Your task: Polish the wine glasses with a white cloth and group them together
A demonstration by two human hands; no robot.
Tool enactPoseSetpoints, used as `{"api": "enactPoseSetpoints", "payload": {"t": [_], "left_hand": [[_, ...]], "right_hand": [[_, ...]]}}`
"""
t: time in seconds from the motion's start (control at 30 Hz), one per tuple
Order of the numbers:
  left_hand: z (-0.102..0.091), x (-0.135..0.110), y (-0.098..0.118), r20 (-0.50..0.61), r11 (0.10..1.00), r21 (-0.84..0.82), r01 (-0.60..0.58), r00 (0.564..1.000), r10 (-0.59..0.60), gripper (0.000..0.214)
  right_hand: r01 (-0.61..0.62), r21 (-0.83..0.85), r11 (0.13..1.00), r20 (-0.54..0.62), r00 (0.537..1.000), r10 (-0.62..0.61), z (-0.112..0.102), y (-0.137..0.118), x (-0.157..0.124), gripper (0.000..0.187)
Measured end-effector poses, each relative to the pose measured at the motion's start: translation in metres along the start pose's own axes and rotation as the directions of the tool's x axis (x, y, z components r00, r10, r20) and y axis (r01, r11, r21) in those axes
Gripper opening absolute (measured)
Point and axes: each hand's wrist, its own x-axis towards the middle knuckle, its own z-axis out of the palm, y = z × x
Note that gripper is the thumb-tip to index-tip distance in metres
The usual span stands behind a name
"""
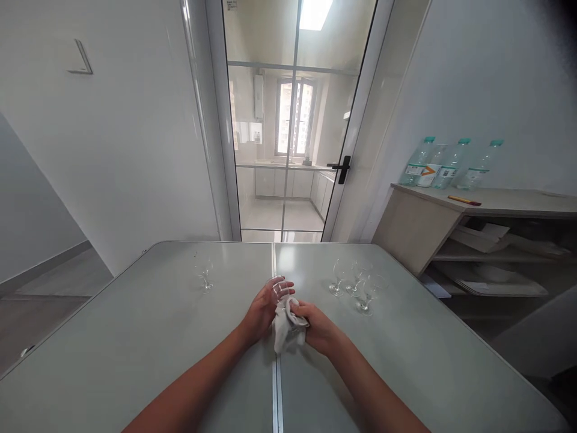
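Above the middle of the table (180,337), my left hand (262,310) is wrapped round the bowl of a clear stemmed glass (280,290), which lies tilted away from me. My right hand (321,328) grips a crumpled white cloth (287,329) against the near end of that glass; the cloth hides its stem and foot. To the right, several clear stemmed glasses (364,305) stand close together. One more stemmed glass (206,280) stands by itself on the left half.
A seam (274,385) runs down the table's middle. Beyond the far edge is a glass door (288,138) with a black handle (344,169). At right, a shelf unit (419,222) carries several plastic bottles (451,165) and a yellow-and-red pen-like object (464,200).
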Motion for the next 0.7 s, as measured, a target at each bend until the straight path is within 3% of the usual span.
{"api": "enactPoseSetpoints", "payload": {"t": [0.1, 0.17, 0.23, 0.3, 0.33, 0.37, 0.4, 0.47, 0.53, 0.57, 0.63, 0.7], "left_hand": [[-0.002, 0.001, 0.004, 0.001, 1.0, 0.001, -0.023, 1.0, 0.023, 0.059], [-0.006, 0.004, 0.001, -0.049, 0.996, 0.074, -0.055, 0.997, 0.058, 0.06], [-0.011, 0.007, -0.004, -0.118, 0.98, 0.177, -0.093, 0.986, 0.115, 0.061], [-0.013, 0.008, -0.008, -0.16, 0.965, 0.24, -0.105, 0.976, 0.146, 0.061], [-0.014, 0.009, -0.009, -0.167, 0.963, 0.247, -0.107, 0.974, 0.151, 0.061], [-0.014, 0.008, -0.01, -0.168, 0.965, 0.236, -0.11, 0.974, 0.152, 0.06], [-0.014, 0.008, -0.008, -0.162, 0.971, 0.212, -0.109, 0.976, 0.145, 0.059], [-0.013, 0.006, -0.004, -0.128, 0.988, 0.128, -0.084, 0.987, 0.101, 0.057], [-0.013, 0.004, 0.001, -0.067, 0.999, 0.032, -0.04, 0.997, 0.042, 0.059], [-0.013, 0.004, 0.003, -0.038, 1.0, -0.003, -0.027, 0.999, 0.027, 0.061], [-0.013, 0.004, 0.005, -0.017, 0.999, -0.022, -0.043, 0.999, 0.042, 0.063], [-0.013, 0.005, 0.003, -0.059, 0.995, 0.03, -0.094, 0.994, 0.096, 0.061]], "right_hand": [[-0.005, -0.052, 0.999, 0.098, 0.995, 0.01, -0.001, -0.001, -0.002, 0.033], [0.086, -0.314, 0.946, 0.025, 0.996, -0.082, -0.001, 0.0, 0.0, 0.03], [0.138, -0.663, 0.736, -0.102, 0.957, -0.271, 0.001, 0.004, 0.002, 0.021], [0.079, -0.872, 0.484, -0.162, 0.884, -0.438, 0.003, 0.009, 0.004, 0.014], [0.05, -0.909, 0.414, -0.172, 0.859, -0.482, 0.004, 0.01, 0.004, 0.011], [0.043, -0.916, 0.398, -0.175, 0.851, -0.494, 0.005, 0.012, 0.004, 0.011], [0.059, -0.896, 0.44, -0.174, 0.865, -0.47, 0.007, 0.012, 0.004, 0.013], [0.115, -0.736, 0.667, -0.155, 0.931, -0.331, 0.008, 0.011, 0.004, 0.021], [0.1, -0.433, 0.896, -0.058, 0.989, -0.139, 0.009, 0.008, 0.003, 0.034], [0.067, -0.297, 0.953, 0.004, 0.998, -0.069, 0.009, 0.007, 0.003, 0.039], [0.048, -0.21, 0.977, 0.073, 0.997, -0.033, 0.008, 0.004, 0.002, 0.041], [0.129, -0.404, 0.906, 0.019, 0.991, -0.133, 0.006, 0.003, 0.002, 0.031]]}}
